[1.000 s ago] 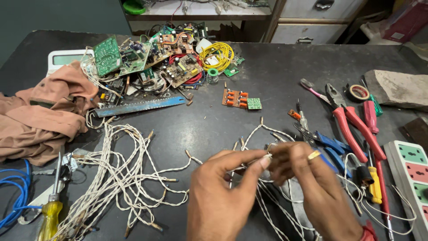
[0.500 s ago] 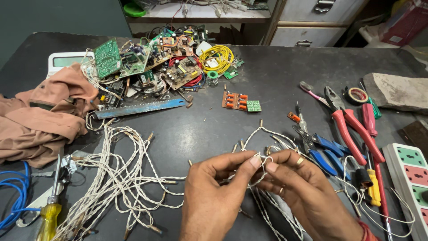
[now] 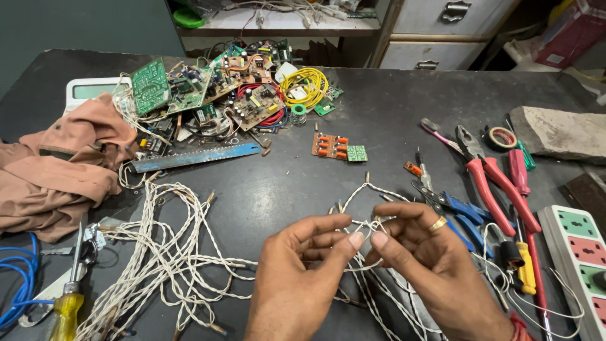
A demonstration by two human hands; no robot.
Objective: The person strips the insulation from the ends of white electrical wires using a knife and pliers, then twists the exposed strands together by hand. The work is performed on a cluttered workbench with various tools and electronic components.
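Near the front edge of the dark worktop point(image 3: 391, 120), two bare hands meet in the middle. The left hand point(image 3: 297, 284) and the right hand point(image 3: 429, 265) each have a grip pinched together on the same white twisted wire point(image 3: 363, 252), thumb and finger tips almost touching each other. The wire loops up just past the fingers and trails down between the wrists.

To the left lies a big loose pile of white wires point(image 3: 158, 259), with a yellow-handled screwdriver point(image 3: 66, 297) and a blue cable point(image 3: 19, 284) by the left edge. To the right, blue-handled pliers point(image 3: 461, 211) and red-handled pliers point(image 3: 492, 180) lie close to the right hand, and a white power strip point(image 3: 577, 265) sits at the right edge.

Past the hands there is a bare patch of worktop. Farther off are a small board with orange parts point(image 3: 329, 145), a blue saw blade point(image 3: 196, 156), a brown cloth point(image 3: 63, 164), and a heap of green circuit boards point(image 3: 208, 95) with a yellow wire coil point(image 3: 306, 85).
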